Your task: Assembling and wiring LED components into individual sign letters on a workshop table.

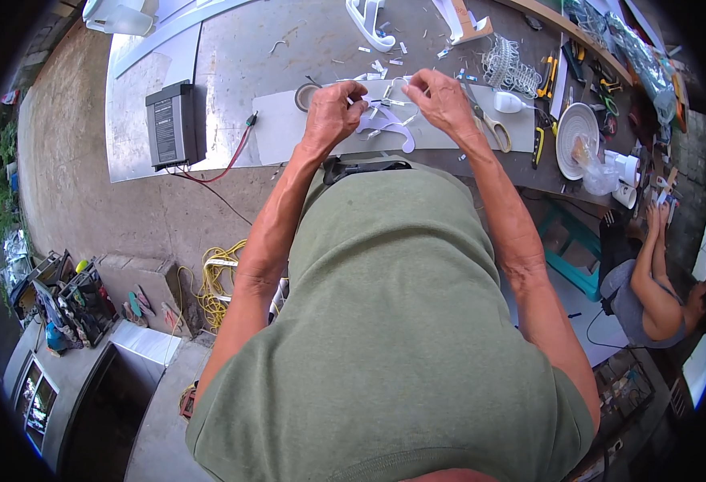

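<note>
Reaching forward, the curled left hand (335,112) and right hand (443,101) flank a white curved piece (402,131), grips unclear.

Left fingers (356,93) have room toward the black box (173,128), but tape roll (299,98) intervenes.

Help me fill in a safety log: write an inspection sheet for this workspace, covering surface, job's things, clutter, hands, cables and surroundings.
Surface: metal-topped table, partly covered by a pale sheet.
Job's things: small white wired modules around a white curved piece.
Clutter: tape roll, scissors, yellow-handled pliers, scattered scraps.
Hands: left hand and right hand near the modules, fingers bent; exact grip too small to tell.
Cables: red lead and black lead run from a black box; yellow cord tangled on the ground.
Surroundings: co-worker at the right; teal plastic frame nearby.
</note>
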`<state>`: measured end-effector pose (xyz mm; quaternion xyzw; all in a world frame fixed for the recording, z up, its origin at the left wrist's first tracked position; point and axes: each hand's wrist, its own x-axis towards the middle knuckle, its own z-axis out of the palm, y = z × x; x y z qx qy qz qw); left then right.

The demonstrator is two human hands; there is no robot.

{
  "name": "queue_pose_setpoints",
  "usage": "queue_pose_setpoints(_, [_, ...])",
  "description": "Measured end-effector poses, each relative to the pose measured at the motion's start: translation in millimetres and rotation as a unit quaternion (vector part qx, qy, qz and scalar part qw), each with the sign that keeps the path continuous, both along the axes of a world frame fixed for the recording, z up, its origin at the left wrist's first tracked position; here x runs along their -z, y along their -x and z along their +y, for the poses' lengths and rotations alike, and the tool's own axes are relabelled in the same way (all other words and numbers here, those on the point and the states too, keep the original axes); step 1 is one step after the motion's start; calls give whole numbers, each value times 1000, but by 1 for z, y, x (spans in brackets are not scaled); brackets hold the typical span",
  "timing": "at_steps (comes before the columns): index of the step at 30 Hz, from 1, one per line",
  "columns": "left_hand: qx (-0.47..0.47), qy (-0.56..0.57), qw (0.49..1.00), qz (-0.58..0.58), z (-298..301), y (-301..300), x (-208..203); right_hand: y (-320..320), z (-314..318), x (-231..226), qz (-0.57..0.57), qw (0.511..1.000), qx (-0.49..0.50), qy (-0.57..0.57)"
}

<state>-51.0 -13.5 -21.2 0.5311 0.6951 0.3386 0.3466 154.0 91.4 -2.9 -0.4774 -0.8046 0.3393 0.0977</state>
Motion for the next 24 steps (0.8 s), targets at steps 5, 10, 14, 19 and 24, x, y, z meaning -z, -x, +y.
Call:
queue_pose_setpoints(5, [97, 10, 990, 98, 11, -1, 1, -13, -23, 29, 48, 995, -16, 83])
queue_pose_setpoints(10, [149, 42, 974, 166, 6, -11, 4, -17, -29, 33, 87, 985, 35, 142])
queue_pose_setpoints(14, [148, -9, 977, 154, -2, -10, 16, -23, -32, 28, 212, 913, 122, 326])
queue_pose_setpoints(19, [141, -50, 983, 108, -5, -10, 11, -27, -39, 29, 264, 876, 151, 374])
queue_pose_setpoints(24, [161, 98, 982, -11, -14, -16, -12, -27, -51, 30, 254, 847, 166, 437])
